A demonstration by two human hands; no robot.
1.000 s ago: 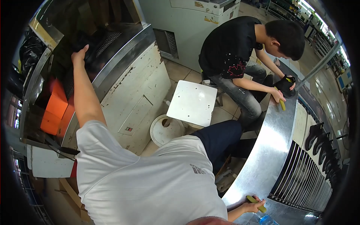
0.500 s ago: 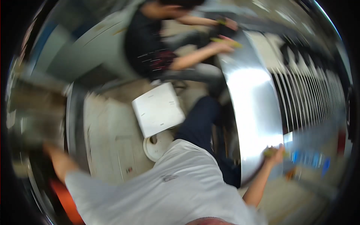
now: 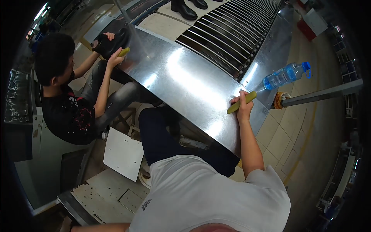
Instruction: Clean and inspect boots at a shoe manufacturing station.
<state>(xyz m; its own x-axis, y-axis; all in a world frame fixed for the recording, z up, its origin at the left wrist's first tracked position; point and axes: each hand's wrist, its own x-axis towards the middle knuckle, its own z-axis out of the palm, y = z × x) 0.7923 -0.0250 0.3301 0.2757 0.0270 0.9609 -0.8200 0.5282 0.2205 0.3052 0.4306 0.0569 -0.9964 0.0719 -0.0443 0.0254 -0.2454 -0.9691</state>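
At the right end of the worktop (image 3: 154, 63), your right hand (image 3: 243, 106) is closed round a slim yellow-green tool (image 3: 250, 97), which sticks out on both sides of your grip. Your forearm crosses the worktop's right edge; whether the tool touches the metal, I can't tell. Just past that hand is a clear bottle (image 3: 282, 76) with a blue cap, its base near the same edge. Your left forearm (image 3: 102, 227) runs along the bottom of the view, but its hand is out of sight, so I can't tell how it is set.

By the worktop's left end sits a person in black (image 3: 67, 116), holding a black shoe (image 3: 114, 44) and a similar tool. Beyond the far edge lie metal rollers (image 3: 228, 42), with black boots (image 3: 184, 11) beside them. A white stool (image 3: 123, 154) stands off the near edge.
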